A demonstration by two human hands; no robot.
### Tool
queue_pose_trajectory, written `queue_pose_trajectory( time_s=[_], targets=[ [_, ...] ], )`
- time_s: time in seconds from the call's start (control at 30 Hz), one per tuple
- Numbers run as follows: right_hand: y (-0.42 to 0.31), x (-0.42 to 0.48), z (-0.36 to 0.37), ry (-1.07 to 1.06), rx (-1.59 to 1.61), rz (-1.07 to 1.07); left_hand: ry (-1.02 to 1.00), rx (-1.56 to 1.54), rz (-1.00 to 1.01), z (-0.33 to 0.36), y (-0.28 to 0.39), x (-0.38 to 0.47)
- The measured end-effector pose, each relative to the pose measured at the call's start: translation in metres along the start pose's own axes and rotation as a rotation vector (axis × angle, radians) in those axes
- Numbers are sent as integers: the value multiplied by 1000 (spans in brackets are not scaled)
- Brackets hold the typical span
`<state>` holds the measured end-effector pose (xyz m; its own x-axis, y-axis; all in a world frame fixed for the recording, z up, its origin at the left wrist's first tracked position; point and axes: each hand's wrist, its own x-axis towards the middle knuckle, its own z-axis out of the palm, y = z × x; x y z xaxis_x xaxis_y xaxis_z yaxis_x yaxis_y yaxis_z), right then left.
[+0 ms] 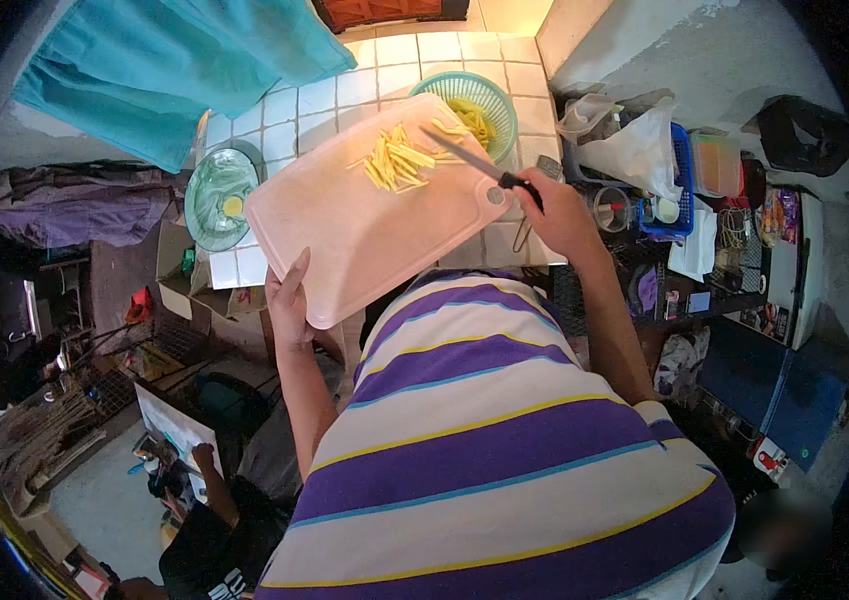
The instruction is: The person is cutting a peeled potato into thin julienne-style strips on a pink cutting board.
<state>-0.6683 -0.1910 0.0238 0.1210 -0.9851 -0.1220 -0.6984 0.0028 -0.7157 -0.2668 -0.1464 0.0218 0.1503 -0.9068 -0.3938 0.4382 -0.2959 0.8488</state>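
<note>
My left hand (291,300) grips the near left corner of a pale pink plastic cutting board (349,232), its thumb on top. The board slants up to the right, its far edge over the rim of a green plastic colander (508,112). Thin yellow-green vegetable strips (398,159) lie in a heap on the board, with more by its far edge and others inside the colander. My right hand (555,214) holds a kitchen knife (469,156) by its black handle, the blade above the board beside the strips. The strips' exact kind cannot be told.
At the left of the white-tiled counter (319,96) is a green glass plate (223,176) with a small yellow piece. A grater-like metal tool (549,168) lies near my right hand. A blue basket (683,180) stands right, a teal curtain (169,67) hangs left. Another person (222,525) is at lower left.
</note>
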Motion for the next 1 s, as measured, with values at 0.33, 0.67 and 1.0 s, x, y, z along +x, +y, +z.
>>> queue_pose_trajectory(
  time_s=[0.33,0.67,1.0],
  targets=[
    [-1,30,1,154,32,144,8,3,1,-2,-2,2],
    [-27,130,70,297,-6,11,-52,23,10,-20,-9,27],
    [-68,126,77,370,51,66,-191,123,-80,-29,3,79]
  ],
)
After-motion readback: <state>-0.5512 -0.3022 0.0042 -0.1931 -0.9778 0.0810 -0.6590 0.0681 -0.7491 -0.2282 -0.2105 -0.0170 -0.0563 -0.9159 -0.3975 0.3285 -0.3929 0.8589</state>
